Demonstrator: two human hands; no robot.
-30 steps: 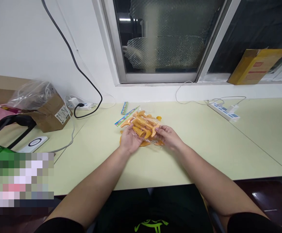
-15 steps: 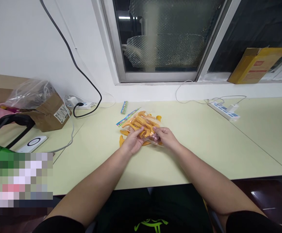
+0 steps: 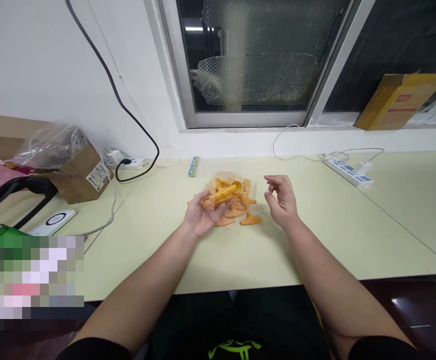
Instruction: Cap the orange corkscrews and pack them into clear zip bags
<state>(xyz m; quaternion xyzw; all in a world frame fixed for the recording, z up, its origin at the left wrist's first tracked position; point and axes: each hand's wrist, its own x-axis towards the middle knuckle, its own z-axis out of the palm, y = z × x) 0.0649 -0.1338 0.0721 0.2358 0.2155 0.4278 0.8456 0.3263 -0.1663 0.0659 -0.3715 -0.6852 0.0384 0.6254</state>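
My left hand [image 3: 199, 214] is closed on a clear plastic bag [image 3: 221, 194] of yellow-orange plastic pieces, tilted a little above the table. A round, ring-like end shows among the pieces inside. Below and right of the bag lie loose orange plastic pieces [image 3: 251, 219] with curved ends; their exact kind is unclear. To the right of them, my right hand [image 3: 283, 202] is raised with nothing in it, its fingers half curled and apart from the thumb. Behind the bag lies a small colourful printed strip [image 3: 192, 166], with clear plastic film beside it.
At the left stand an open cardboard box [image 3: 77, 172] with plastic wrap, a white charging pad [image 3: 54, 221] and a black strap [image 3: 33, 185]. Power strips [image 3: 347, 171] with cables lie along the wall. A yellow carton [image 3: 400, 102] leans at the window. Pixelation hides the lower left.
My right hand has let go of the bag and moved right. The left hand has tilted the bag, whose printed edge no longer shows; more loose pieces are visible beneath.
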